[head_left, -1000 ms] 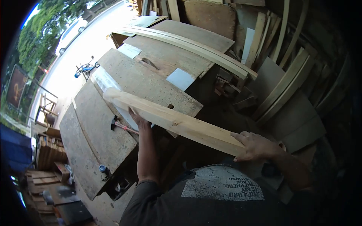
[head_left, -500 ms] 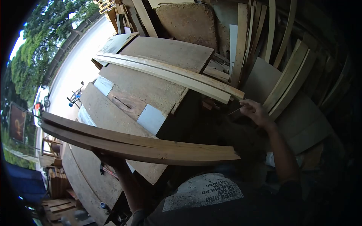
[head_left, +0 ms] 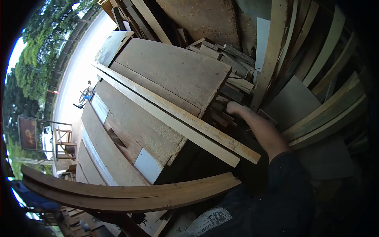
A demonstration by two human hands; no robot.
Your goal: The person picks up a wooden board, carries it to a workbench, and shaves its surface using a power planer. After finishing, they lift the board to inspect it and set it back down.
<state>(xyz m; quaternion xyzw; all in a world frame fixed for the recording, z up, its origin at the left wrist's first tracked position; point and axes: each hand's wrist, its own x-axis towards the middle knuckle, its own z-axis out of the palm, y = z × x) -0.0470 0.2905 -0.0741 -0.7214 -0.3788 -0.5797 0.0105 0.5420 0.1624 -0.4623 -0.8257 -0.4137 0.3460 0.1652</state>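
Two brown wooden planks (head_left: 130, 197), stacked close together, stretch across the lower part of the head view. My left hand (head_left: 112, 216) is under them, dark and mostly covered, bearing their weight. At the near end of the worktable, my right hand (head_left: 234, 108) reaches down among wood offcuts (head_left: 221, 117) beside the tabletop's corner. Its fingers are hidden there, and I cannot tell what they hold. Two long pale wood strips (head_left: 173, 114) lie side by side on the worktable (head_left: 169, 65), their near ends jutting past its edge.
Boards (head_left: 272, 55) lean upright at the right, with more curved lengths (head_left: 327, 114) lower down. Scrap pieces (head_left: 225, 55) are heaped behind the table. A white rectangle (head_left: 148, 166) lies on the tabletop. Beyond are a blue bicycle (head_left: 85, 96) and a road (head_left: 81, 55).
My right hand has moved forward and left, from beside the strips' ends into the offcuts; the thin stick it held no longer shows. The brown planks sit lower and further left in view.
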